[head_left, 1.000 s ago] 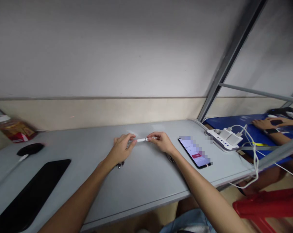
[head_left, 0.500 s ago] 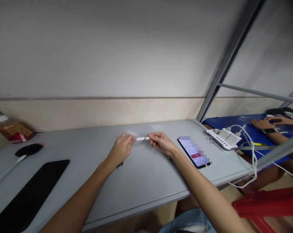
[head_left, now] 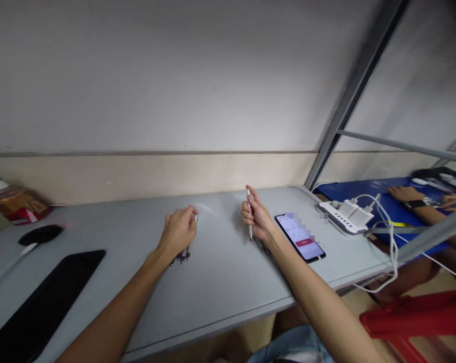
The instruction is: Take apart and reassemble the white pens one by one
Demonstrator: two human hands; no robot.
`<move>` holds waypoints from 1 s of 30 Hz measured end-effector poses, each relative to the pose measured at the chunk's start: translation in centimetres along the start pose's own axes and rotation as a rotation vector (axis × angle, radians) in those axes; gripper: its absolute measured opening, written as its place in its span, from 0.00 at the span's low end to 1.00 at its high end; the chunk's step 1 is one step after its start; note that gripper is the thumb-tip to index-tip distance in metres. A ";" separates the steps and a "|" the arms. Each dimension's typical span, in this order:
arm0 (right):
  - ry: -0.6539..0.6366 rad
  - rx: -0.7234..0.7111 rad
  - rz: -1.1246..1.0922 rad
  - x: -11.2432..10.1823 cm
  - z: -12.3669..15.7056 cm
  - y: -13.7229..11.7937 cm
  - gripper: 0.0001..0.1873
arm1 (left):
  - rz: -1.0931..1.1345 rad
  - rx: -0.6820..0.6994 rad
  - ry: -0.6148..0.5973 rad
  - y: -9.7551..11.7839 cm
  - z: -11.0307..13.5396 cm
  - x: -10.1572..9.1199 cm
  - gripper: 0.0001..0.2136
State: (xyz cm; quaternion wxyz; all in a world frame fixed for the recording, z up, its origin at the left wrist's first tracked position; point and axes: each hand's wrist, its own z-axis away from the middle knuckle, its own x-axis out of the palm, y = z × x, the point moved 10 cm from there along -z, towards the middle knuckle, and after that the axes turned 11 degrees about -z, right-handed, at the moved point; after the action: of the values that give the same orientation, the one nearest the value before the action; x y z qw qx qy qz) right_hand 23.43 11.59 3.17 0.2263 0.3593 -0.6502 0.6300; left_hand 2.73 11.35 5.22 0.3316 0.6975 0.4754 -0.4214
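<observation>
My right hand (head_left: 255,216) is closed around a white pen (head_left: 251,231), held nearly upright with its dark tip down. The thumb is raised beside the pen's top end. Over to the left, my left hand (head_left: 179,227) is low over the desk, its fingers curled and closed at the far end of a pen (head_left: 188,250). Several pens lie side by side beneath that hand, mostly hidden, with their dark tips (head_left: 181,259) sticking out toward me. Beside my right wrist lie some thin dark items (head_left: 263,246), partly covered by it.
A lit phone (head_left: 301,238) and a white power strip (head_left: 343,218) with plugs and cables are on the right of the grey desk (head_left: 212,282). At left are a black slab (head_left: 50,302), a black oval object (head_left: 41,234) and a bottle (head_left: 18,202). Another person's hand (head_left: 405,194) rests on a blue surface.
My hands have moved apart. The white pen held between both is now upright in my right hand alone. My left hand has shifted left over the pens, and more pen tips show.
</observation>
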 end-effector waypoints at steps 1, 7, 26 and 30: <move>-0.014 -0.001 -0.004 0.1 0.0 -0.1 0.20 | 0.016 -0.007 0.001 -0.2 -0.1 -0.1 0.09; 0.005 -0.036 0.017 -0.5 -0.2 -0.6 0.20 | 0.042 -0.052 0.045 -0.9 -0.3 -0.9 0.09; 0.008 -0.020 0.090 -0.2 -0.1 -0.3 0.18 | -0.093 -0.006 -0.107 0.5 0.6 1.3 0.06; 0.006 0.002 0.145 -0.3 -0.2 -0.1 0.19 | -0.059 0.036 -0.091 1.2 0.7 1.2 0.06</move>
State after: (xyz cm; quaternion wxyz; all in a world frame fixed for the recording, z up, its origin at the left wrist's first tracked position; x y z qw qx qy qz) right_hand 23.69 11.87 3.00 0.1818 0.3097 -0.6733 0.6463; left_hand 3.94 10.77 3.92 0.3276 0.6692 0.4723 -0.4710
